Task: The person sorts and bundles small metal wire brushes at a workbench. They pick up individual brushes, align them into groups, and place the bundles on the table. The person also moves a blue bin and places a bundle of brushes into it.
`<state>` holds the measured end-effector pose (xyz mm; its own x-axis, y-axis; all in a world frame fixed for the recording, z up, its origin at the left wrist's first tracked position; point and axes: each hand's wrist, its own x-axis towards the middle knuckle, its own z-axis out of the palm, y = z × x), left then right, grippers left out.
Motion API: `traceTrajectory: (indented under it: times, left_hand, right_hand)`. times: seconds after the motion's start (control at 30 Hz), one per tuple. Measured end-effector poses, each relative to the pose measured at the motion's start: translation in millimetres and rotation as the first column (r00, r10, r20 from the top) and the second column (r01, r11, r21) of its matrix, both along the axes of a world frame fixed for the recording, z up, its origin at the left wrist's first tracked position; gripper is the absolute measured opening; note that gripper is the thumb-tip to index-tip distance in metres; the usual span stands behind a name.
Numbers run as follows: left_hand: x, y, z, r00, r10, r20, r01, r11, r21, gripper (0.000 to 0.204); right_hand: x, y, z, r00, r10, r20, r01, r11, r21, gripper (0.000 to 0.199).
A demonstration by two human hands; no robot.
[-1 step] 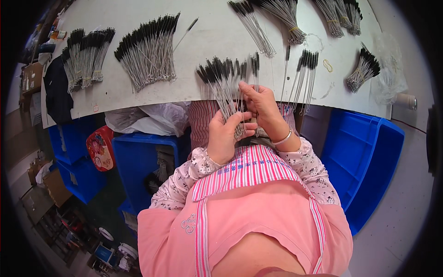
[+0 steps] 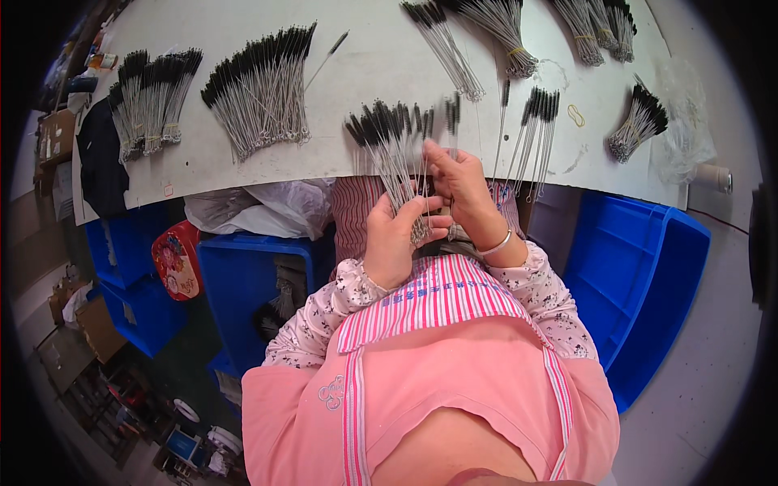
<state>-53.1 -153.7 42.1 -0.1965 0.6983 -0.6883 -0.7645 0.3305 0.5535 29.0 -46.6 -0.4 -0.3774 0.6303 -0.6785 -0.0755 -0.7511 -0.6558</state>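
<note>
My left hand is closed around the wire ends of a fanned bunch of small tube brushes with black bristles and looped silver stems. Just right of it, my right hand is closed, thumb and finger pinched near the bunch's right edge. A couple of tube brushes stand up behind its fingers, their bristles blurred; their lower stems are partly hidden by the hand. Several loose brushes lie side by side on the table to the right of my right hand.
Brush piles lie on the white table: a wide pile, a left pile, and a small bundle at right. A yellow rubber band lies near that bundle. Blue crates flank my lap; a white plastic bag hangs beside it.
The brushes at my right hand have shifted slightly right and turned blurry. My right fingertips have moved a little; my left hand and the bunch look the same.
</note>
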Motion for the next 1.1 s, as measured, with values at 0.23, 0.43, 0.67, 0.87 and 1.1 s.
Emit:
traceTrajectory:
  times: [0.23,0.43,0.67,0.87,1.1]
  left_hand:
    - [-0.2,-0.8,-1.5,0.999,0.01,0.042,-0.01,1.0,-0.008,0.024]
    - [-0.6,-1.8,-1.6,0.999,-0.009,0.049,0.008,1.0,0.006,0.028]
    - [0.2,-2.6,-2.1,0.996,0.013,0.085,-0.013,1.0,-0.007,0.029]
    - [1.0,-1.9,-2.7,0.998,0.007,0.06,-0.005,0.999,-0.033,0.03]
    - [0.7,-1.6,-1.2,0.998,-0.005,0.064,0.007,0.999,-0.033,0.032]
  right_hand:
    - [1.8,3.6,-1.9,0.997,0.01,0.081,-0.021,0.989,0.144,0.023]
    - [3.8,3.6,-1.6,0.999,0.047,-0.006,-0.047,0.997,0.063,0.017]
    - [5.7,4.8,-2.9,0.999,-0.018,-0.042,0.018,1.0,0.004,0.014]
    - [8.1,2.4,-5.7,0.996,-0.078,-0.042,0.079,0.997,0.017,0.013]
    - [7.4,3.5,-5.7,0.999,-0.033,-0.012,0.033,0.999,0.022,0.015]
